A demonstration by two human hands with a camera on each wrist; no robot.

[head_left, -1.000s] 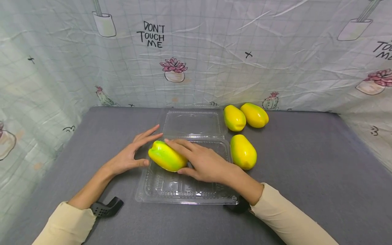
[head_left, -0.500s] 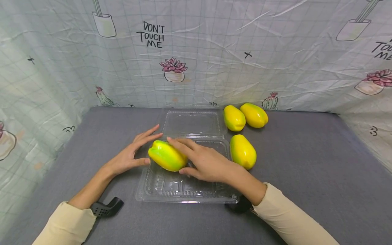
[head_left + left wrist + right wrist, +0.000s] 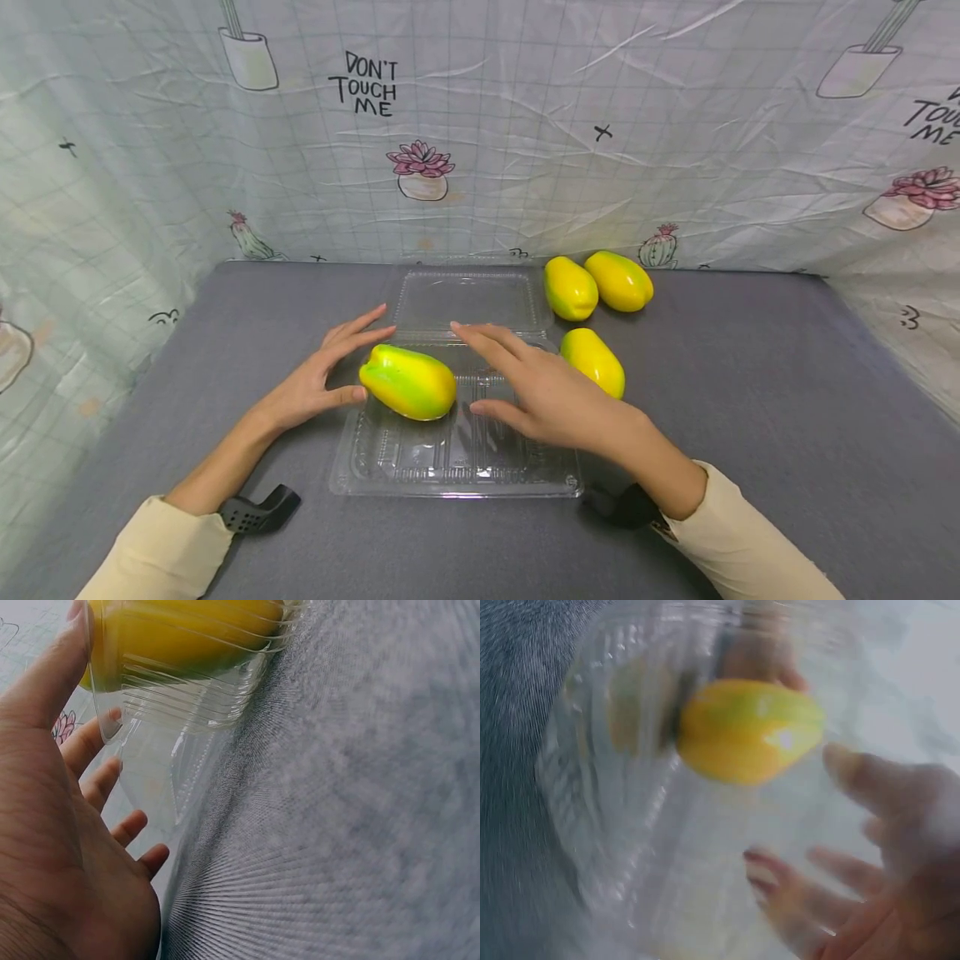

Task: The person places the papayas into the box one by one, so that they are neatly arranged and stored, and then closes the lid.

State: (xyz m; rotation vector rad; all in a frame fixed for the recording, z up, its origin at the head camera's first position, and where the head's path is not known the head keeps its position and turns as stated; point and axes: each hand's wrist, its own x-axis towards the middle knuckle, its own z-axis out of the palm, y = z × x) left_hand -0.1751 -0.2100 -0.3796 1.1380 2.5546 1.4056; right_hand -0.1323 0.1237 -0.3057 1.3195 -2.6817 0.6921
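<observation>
One glossy yellow-green fruit, shaped like a papaya, lies in the left part of a clear plastic clamshell container. My left hand is at the container's left edge, fingers spread and straight. In the left wrist view its thumb is right at the clear rim, close to the fruit's end. Over the right half of the container is my right hand, with fingers extended and nothing in it. A gap separates it from the fruit; the right wrist view, though blurred, shows the same papaya apart from its fingers.
The container's lid lies folded back behind the base. Three more such fruits are on the grey table: a near one partly behind the right hand, and two farther ones by the lid. A printed curtain hangs behind.
My right hand has let go of the fruit and drawn back to the right. The fruit stays in the container's left part, and the left hand has hardly moved.
</observation>
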